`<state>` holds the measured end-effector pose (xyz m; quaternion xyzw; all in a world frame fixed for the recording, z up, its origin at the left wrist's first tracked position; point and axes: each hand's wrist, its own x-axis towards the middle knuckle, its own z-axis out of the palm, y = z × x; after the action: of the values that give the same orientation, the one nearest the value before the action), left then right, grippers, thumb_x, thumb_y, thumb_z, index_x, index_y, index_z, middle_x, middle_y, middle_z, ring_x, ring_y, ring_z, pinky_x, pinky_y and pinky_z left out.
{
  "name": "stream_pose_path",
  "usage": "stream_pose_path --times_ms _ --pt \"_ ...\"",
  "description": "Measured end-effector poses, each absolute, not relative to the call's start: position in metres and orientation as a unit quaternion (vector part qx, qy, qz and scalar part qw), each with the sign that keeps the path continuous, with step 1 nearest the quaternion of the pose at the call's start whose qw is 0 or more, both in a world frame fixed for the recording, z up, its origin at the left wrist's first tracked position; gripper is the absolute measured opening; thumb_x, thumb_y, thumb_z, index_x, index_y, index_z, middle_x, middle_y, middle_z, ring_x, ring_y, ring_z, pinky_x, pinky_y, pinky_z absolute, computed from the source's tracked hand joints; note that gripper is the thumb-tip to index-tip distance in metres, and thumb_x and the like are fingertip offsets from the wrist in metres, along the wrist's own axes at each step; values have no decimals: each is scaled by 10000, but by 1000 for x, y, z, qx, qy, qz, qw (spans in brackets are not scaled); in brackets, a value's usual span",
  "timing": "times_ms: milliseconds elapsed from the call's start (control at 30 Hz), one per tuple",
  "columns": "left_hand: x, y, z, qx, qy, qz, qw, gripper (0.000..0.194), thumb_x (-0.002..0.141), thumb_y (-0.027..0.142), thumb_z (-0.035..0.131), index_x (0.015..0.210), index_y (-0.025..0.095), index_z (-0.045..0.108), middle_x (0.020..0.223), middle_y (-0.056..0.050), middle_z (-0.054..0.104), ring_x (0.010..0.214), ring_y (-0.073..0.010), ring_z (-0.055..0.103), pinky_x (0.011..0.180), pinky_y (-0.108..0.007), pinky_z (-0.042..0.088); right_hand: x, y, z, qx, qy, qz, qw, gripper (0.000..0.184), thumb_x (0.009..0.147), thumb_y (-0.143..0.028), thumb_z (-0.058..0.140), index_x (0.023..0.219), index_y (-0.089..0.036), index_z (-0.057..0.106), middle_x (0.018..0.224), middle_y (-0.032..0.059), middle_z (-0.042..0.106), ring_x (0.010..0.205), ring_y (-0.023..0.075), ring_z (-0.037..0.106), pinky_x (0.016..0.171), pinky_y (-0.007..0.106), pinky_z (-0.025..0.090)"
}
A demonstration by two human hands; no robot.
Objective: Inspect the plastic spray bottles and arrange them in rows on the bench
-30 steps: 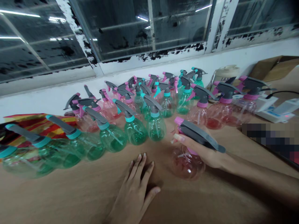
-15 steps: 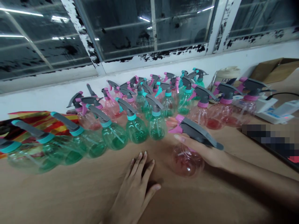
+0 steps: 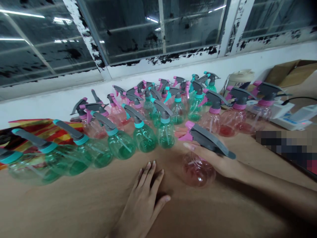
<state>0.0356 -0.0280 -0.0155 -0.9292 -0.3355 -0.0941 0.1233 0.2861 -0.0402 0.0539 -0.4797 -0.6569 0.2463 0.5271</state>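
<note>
My right hand point(image 3: 220, 162) is wrapped round the neck of a pink spray bottle point(image 3: 198, 172), just under its grey trigger head with pink nozzle. The bottle is upright, its clear round body low over the table or touching it; I cannot tell which. Flat on the wooden table point(image 3: 74, 211) lies my left hand point(image 3: 145, 195), fingers stretched out and holding nothing. Ahead of it is a row of green spray bottles with teal collars, the nearest being one green spray bottle point(image 3: 166, 135) and another green spray bottle point(image 3: 145, 137).
Several more pink and green bottles crowd toward the wall, among them a pink spray bottle point(image 3: 232, 119) at right. A red-yellow wrapper point(image 3: 56, 129) lies at left. At right are a white jar point(image 3: 241, 78), a cardboard box point(image 3: 292, 72), a white power strip point(image 3: 287, 120) and a blurred-out dark object point(image 3: 284, 148).
Hardly anything differs. The pink bottle in my right hand has shifted very slightly up and left, while my left hand stays in place on the table.
</note>
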Motion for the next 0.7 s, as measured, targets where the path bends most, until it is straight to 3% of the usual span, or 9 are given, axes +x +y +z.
stream_pose_path --times_ms 200,500,700 --pt "34 -28 -16 -929 -336 -97 119 550 968 534 307 1374 184 432 1482 -117 331 1327 -313 342 1011 -506 389 287 -38 58 -471 -659 257 527 150 845 -348 577 956 -261 627 978 21 650 928 204 620 854 365 494" --pt "34 -27 -17 -930 -335 -101 112 550 967 536 313 1385 195 416 1488 -109 322 1335 -308 329 1021 -504 377 286 -37 53 -496 -656 234 519 108 855 -350 563 807 -255 582 714 -19 571 635 145 545 576 276 449" --pt "34 -27 -15 -930 -327 -106 129 558 974 535 280 1377 177 422 1471 -122 352 1324 -298 354 1001 -490 406 285 -39 56 -494 -662 239 510 189 851 -418 562 789 -239 569 710 -17 557 659 150 538 644 298 469"
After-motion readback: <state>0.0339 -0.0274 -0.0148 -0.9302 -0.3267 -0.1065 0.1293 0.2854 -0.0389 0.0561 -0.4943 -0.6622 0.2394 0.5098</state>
